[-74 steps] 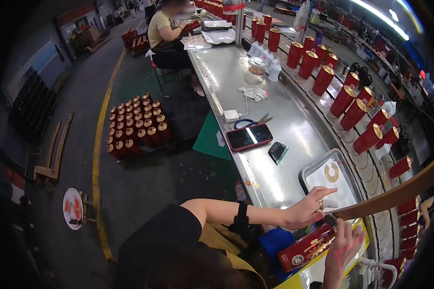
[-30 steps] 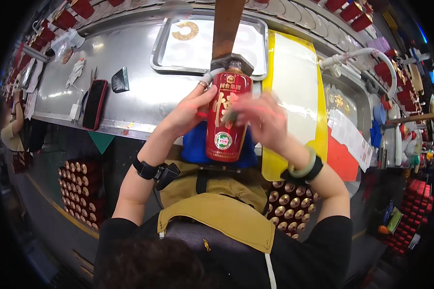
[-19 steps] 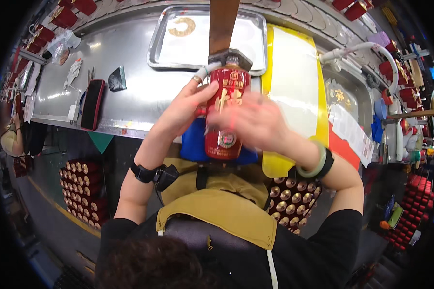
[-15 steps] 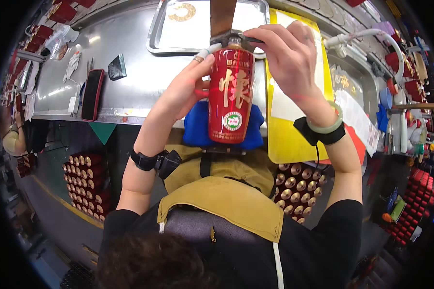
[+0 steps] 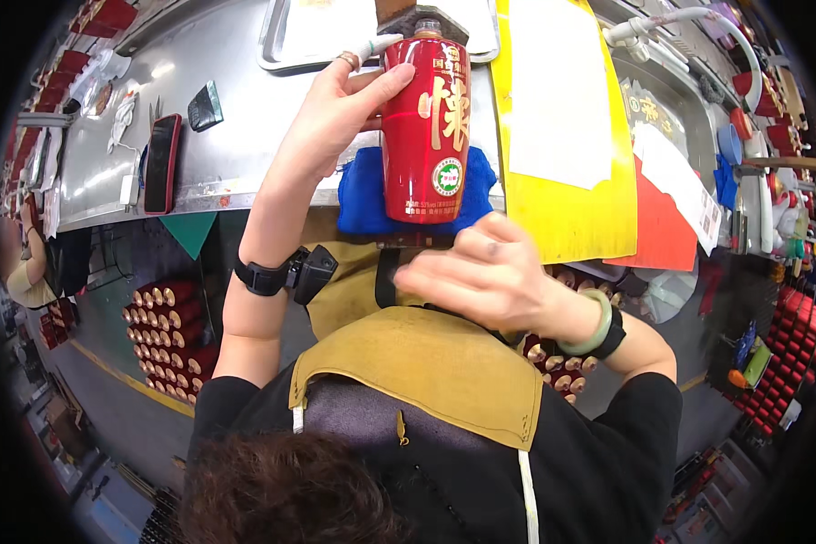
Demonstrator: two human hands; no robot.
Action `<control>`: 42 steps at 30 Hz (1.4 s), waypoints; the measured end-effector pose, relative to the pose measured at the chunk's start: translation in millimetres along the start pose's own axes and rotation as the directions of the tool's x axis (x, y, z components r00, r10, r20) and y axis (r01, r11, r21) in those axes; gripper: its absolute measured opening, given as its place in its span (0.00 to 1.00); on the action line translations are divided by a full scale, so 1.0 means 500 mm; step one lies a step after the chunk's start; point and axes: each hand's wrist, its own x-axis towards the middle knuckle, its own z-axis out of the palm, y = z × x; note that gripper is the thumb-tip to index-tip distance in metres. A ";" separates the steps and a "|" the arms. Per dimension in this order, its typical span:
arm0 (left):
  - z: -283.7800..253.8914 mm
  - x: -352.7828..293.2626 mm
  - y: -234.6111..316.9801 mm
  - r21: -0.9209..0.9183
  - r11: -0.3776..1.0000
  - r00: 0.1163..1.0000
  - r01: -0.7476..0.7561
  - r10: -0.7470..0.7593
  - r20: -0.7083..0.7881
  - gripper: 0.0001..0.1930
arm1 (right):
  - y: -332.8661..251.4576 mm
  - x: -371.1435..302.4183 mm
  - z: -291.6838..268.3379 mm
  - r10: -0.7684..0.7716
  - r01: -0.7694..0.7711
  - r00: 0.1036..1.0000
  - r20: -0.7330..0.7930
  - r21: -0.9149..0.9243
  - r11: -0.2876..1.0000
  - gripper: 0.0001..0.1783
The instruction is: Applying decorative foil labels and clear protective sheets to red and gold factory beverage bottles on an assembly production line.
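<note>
A glossy red bottle [image 5: 426,136] with gold characters and a round green-and-white label lies on a folded blue cloth [image 5: 358,190]. Its clear neck points away from me, against a dark angular support with a brown upright part [image 5: 397,11]. My left hand [image 5: 349,104] grips the bottle's upper left side, with thumb on the front and a white covering on one fingertip. Just below the bottle's base, over my lap, is my right hand [image 5: 480,276], off the bottle. Its fingers are curled together and slightly blurred; whatever they hold is hidden.
A metal tray [image 5: 267,41] stands behind on the steel bench [image 5: 236,172]. Left lie a red-edged phone [image 5: 161,163] and a dark packet [image 5: 205,106]. Yellow sheeting [image 5: 598,227] with white paper [image 5: 553,109] covers the right. Red gold-ended bottles [image 5: 168,344] stand below.
My right hand has left the bottle's neck, where it held a dark slim tool, and come down toward my lap. My left hand stays on the bottle. The view has shifted.
</note>
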 end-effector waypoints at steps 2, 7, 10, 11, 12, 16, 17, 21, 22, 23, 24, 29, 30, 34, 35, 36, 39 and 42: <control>0.000 -0.004 0.002 -0.004 1.000 1.000 -0.006 0.006 0.001 0.34 | -0.001 0.003 -0.002 -0.018 0.018 1.000 -0.010 0.013 1.000 0.15; 0.017 -0.016 0.004 -0.013 0.998 0.998 -0.059 0.059 0.029 0.36 | 0.007 0.000 0.008 0.040 -0.046 0.998 -0.053 -0.112 0.993 0.16; 0.015 -0.011 -0.009 0.007 0.997 0.996 -0.078 0.078 0.048 0.37 | -0.018 0.018 -0.001 0.015 -0.015 1.000 0.009 0.017 1.000 0.17; 0.015 -0.012 -0.008 0.013 0.997 0.996 -0.076 0.075 0.053 0.37 | -0.014 0.027 -0.012 0.054 -0.057 0.996 -0.072 -0.042 0.997 0.23; 0.021 -0.016 -0.006 0.016 0.996 0.996 -0.090 0.090 0.014 0.37 | -0.012 0.035 -0.021 0.088 -0.102 0.991 -0.100 -0.147 0.984 0.22; 0.021 -0.008 -0.018 0.104 0.982 0.984 -0.160 0.167 -0.061 0.37 | -0.034 0.040 -0.004 0.123 -0.121 0.992 0.003 -0.140 0.983 0.20; 0.022 -0.005 -0.018 0.167 0.972 0.981 -0.165 0.179 -0.075 0.38 | -0.042 0.046 -0.008 0.119 -0.116 0.992 0.031 -0.087 0.990 0.19; 0.025 -0.008 -0.017 0.245 0.954 0.973 -0.170 0.202 -0.114 0.38 | -0.006 0.053 -0.010 0.159 -0.206 0.965 -0.209 -0.228 0.952 0.20; 0.022 -0.004 -0.020 0.242 0.956 0.974 -0.167 0.198 -0.110 0.38 | -0.004 0.043 -0.008 0.186 -0.206 0.975 -0.122 -0.182 0.961 0.19; 0.015 0.001 -0.022 0.201 0.968 0.985 -0.151 0.165 -0.055 0.37 | -0.011 0.034 0.002 0.128 -0.137 0.987 -0.093 -0.098 0.986 0.17; 0.008 0.000 -0.024 0.167 0.977 0.991 -0.132 0.135 -0.004 0.37 | -0.015 0.033 -0.003 0.110 -0.110 0.994 -0.015 0.008 0.994 0.16; -0.012 -0.010 -0.031 0.018 0.998 0.995 -0.060 0.059 0.080 0.36 | 0.075 0.050 -0.037 0.153 -0.191 0.959 -0.237 -0.147 0.970 0.11; -0.009 -0.006 -0.034 -0.018 0.998 0.994 -0.062 0.064 0.086 0.36 | 0.088 0.031 -0.014 0.143 -0.180 0.956 -0.258 -0.127 0.975 0.12; -0.009 0.003 -0.043 -0.086 0.994 0.991 -0.063 0.072 0.109 0.35 | 0.025 -0.024 0.015 0.110 -0.116 0.983 -0.146 -0.034 0.993 0.13; -0.011 0.005 -0.045 -0.083 0.995 0.991 -0.064 0.073 0.110 0.35 | 0.018 -0.028 0.014 0.067 -0.064 0.992 -0.111 0.029 0.998 0.13; -0.009 0.002 -0.042 -0.076 0.995 0.991 -0.068 0.077 0.114 0.35 | 0.021 -0.019 0.003 0.063 -0.058 0.996 -0.065 0.081 0.995 0.13; -0.023 0.006 -0.060 -0.154 0.987 0.988 -0.045 0.066 0.137 0.35 | 0.052 0.023 -0.025 0.182 -0.161 0.969 -0.169 0.132 0.978 0.11; -0.016 0.000 -0.054 -0.234 0.972 0.987 -0.003 0.041 0.158 0.34 | 0.091 0.013 -0.018 0.239 -0.244 0.940 -0.244 0.011 0.970 0.14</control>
